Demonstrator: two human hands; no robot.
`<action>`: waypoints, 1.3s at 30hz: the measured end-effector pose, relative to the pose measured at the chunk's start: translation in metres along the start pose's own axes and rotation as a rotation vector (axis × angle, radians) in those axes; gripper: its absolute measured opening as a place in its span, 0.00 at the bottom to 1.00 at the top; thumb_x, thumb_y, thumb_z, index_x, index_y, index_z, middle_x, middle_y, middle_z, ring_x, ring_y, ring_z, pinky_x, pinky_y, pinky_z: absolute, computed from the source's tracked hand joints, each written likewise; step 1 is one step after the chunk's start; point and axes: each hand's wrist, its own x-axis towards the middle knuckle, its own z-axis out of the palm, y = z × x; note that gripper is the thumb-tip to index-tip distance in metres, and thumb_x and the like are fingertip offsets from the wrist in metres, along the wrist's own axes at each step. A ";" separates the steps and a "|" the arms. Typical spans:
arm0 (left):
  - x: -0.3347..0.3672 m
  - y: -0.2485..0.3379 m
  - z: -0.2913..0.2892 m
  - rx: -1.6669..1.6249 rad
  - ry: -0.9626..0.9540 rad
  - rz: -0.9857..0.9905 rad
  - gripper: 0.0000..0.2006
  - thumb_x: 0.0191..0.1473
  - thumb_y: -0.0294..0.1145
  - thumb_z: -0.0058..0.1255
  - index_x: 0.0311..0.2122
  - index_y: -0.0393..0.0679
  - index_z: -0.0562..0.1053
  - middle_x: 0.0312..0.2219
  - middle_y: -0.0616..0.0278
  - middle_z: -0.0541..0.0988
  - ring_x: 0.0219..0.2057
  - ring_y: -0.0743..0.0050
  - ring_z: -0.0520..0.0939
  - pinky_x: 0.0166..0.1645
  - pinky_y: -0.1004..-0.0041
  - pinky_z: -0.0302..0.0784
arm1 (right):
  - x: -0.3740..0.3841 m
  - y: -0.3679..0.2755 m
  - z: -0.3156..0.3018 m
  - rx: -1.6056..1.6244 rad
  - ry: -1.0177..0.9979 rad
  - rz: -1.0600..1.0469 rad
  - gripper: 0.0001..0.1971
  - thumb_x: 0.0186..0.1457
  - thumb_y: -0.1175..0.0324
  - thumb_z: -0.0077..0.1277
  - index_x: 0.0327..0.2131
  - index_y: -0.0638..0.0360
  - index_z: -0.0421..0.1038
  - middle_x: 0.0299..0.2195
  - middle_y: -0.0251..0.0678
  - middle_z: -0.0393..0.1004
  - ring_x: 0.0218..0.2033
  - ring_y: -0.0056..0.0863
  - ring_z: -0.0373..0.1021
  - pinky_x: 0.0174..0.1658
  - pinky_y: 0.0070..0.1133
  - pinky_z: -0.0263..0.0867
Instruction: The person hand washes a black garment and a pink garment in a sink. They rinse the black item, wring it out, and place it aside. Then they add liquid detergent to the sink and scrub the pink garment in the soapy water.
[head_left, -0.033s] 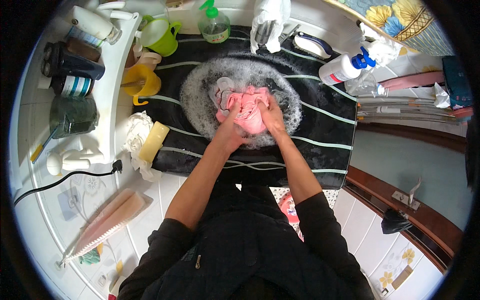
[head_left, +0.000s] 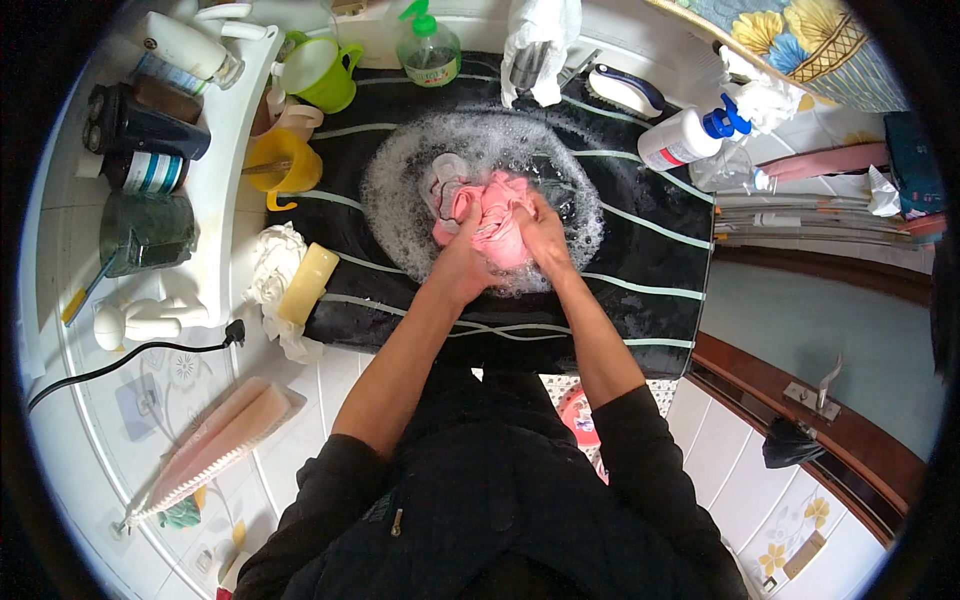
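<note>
A bunched pink cloth (head_left: 503,222), with a grey-white part (head_left: 447,183) at its left, is held over the soapy basin (head_left: 400,150). Its exact garment kind does not show. My left hand (head_left: 465,262) grips the cloth from the left and below, the fingers partly hidden by folds. On the other side my right hand (head_left: 543,235) is closed on it, thumb on top. Foam and bubbles surround the cloth and cover most of the water.
Behind the basin stand a green pump bottle (head_left: 432,58), a cloth-draped tap (head_left: 535,60) and a scrub brush (head_left: 625,92). A white pump bottle (head_left: 680,138) is at right. Left are a yellow cup (head_left: 285,160), a green cup (head_left: 325,75), a soap bar (head_left: 308,285) and a crowded shelf (head_left: 225,200).
The pink cloth has shifted slightly in its folds between my hands, and my left hand has moved a little. Everything else stays in place.
</note>
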 end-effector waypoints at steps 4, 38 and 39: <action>0.027 0.004 -0.012 -0.154 -0.198 0.011 0.30 0.62 0.60 0.44 0.62 0.52 0.65 0.59 0.62 0.70 0.62 0.60 0.68 0.64 0.46 0.61 | -0.029 -0.028 0.021 -0.095 0.033 -0.343 0.13 0.55 0.68 0.55 0.43 0.56 0.79 0.45 0.45 0.78 0.42 0.33 0.76 0.46 0.26 0.70; 0.043 0.011 -0.012 1.978 0.304 0.615 0.36 0.39 0.53 0.67 0.52 0.43 0.72 0.45 0.44 0.79 0.49 0.47 0.79 0.53 0.61 0.73 | 0.021 -0.051 -0.013 0.005 -0.357 0.204 0.20 0.56 0.63 0.60 0.48 0.65 0.74 0.41 0.35 0.79 0.39 0.23 0.73 0.46 0.20 0.69; 0.030 0.010 0.004 2.056 0.423 0.757 0.36 0.38 0.54 0.67 0.51 0.43 0.73 0.44 0.44 0.79 0.48 0.46 0.79 0.52 0.61 0.73 | 0.020 -0.053 -0.013 -0.016 -0.277 0.101 0.18 0.56 0.64 0.59 0.46 0.66 0.75 0.39 0.35 0.79 0.38 0.23 0.73 0.46 0.20 0.69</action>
